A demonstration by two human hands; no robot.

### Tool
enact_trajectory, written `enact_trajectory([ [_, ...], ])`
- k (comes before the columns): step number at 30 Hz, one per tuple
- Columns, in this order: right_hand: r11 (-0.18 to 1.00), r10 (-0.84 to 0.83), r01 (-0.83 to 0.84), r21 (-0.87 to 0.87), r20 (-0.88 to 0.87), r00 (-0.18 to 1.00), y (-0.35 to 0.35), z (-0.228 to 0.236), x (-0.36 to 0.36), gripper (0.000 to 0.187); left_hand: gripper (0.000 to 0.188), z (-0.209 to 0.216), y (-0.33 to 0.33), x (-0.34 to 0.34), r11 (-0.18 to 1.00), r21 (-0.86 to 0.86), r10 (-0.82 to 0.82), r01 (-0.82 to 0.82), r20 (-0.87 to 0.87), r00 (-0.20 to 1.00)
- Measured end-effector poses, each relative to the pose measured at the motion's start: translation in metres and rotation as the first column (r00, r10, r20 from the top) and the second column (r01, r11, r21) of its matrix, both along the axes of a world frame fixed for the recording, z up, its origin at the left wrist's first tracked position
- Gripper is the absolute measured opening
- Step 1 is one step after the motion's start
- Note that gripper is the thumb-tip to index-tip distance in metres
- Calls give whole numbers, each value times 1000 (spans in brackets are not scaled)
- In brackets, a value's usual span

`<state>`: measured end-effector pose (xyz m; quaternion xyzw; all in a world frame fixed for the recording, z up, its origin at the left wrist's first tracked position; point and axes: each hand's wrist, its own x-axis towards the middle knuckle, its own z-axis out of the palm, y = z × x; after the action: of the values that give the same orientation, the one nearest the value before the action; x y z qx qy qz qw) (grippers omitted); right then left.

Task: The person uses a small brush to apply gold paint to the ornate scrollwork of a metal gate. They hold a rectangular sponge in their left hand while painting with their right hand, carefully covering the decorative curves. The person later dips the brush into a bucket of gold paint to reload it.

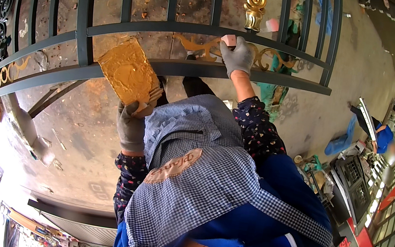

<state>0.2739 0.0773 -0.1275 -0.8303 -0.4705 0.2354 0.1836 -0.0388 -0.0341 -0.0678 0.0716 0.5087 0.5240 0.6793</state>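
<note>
My left hand (131,126), in a grey glove, grips the lower corner of a flat rectangular board (128,69) smeared thickly with gold paint. The board is held tilted beside the dark grey metal railing (175,65). In my gloved right hand (238,57), the fingers are closed round a small pale pink sponge block (229,40), over the railing's upper crossbar. Just under that hand, between the two crossbars, runs a gold scroll ornament (274,56), partly hidden by the glove. Another gold ornament (255,2) hangs among the bars above.
More railing with a dark scrolled ornament (5,13) and gold scrolls (8,71) stretches to the left. A pink block (272,25) lies beyond the bars. Scraps and metal parts (352,182) are piled at the right. The concrete floor (85,158) is stained and littered.
</note>
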Motion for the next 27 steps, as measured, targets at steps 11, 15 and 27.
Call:
enact_trajectory([
  [11,970,238,-243,9,172,956,2,-3,-12,31,45,-3,3,-7,1000,3,-29,29,-13,999],
  [15,994,108,-113,8,229,967,0,-5,15,32,46,-4,1,-9,1000,-6,6,-6,14,1000],
  [27,993,115,-120,20,151,982,10,-4,-8,34,48,-4,5,-10,1000,0,-25,25,17,1000],
])
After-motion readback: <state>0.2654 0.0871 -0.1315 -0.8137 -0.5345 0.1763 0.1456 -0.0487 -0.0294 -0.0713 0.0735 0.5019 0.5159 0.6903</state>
